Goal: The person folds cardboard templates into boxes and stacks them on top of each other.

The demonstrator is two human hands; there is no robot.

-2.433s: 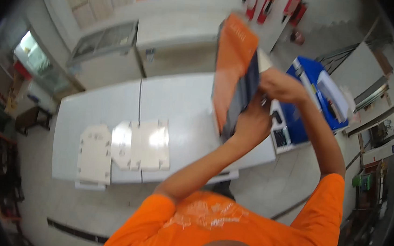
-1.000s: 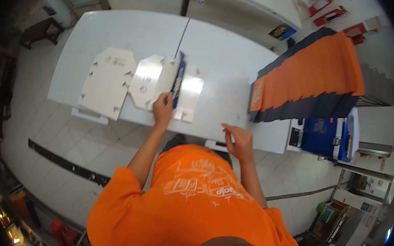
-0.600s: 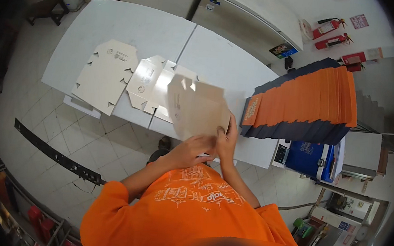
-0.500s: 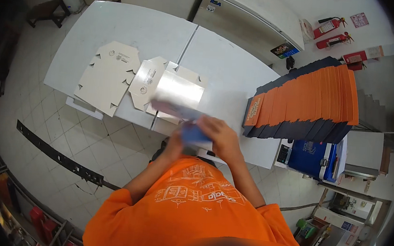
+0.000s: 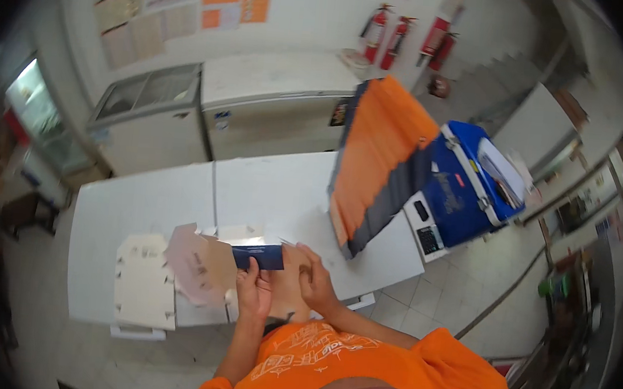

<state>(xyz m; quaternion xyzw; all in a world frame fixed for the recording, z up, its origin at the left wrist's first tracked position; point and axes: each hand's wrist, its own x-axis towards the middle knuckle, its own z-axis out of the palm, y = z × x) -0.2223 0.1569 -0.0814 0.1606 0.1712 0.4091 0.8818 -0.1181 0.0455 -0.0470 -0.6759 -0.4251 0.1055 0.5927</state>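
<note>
In front of my body, over the near edge of the white table point(image 5: 275, 184), both hands hold a part-opened cardboard carton with a dark blue panel point(image 5: 267, 258) and brown inner sides. My left hand point(image 5: 254, 293) grips the blue panel from below, thumb on its face. At the carton's right edge, my right hand point(image 5: 316, 284) has its fingers closed on a brown flap point(image 5: 292, 271); the fingertips are partly hidden. A blurred pinkish-brown flap point(image 5: 198, 264) spreads left. Flat cream carton blanks point(image 5: 147, 280) lie left of it on the table.
A tall stack of orange and dark blue cartons point(image 5: 378, 156) stands at the table's right. Beyond it are a blue cooler box point(image 5: 461, 178) and a calculator point(image 5: 429, 239). Chest freezers point(image 5: 276, 91) stand behind the table; red fire extinguishers point(image 5: 374, 33) hang on the wall.
My view has lifted and swung, showing more of the back wall. The carton, a blur before, is now opened out, with its blue panel facing up between my hands.
</note>
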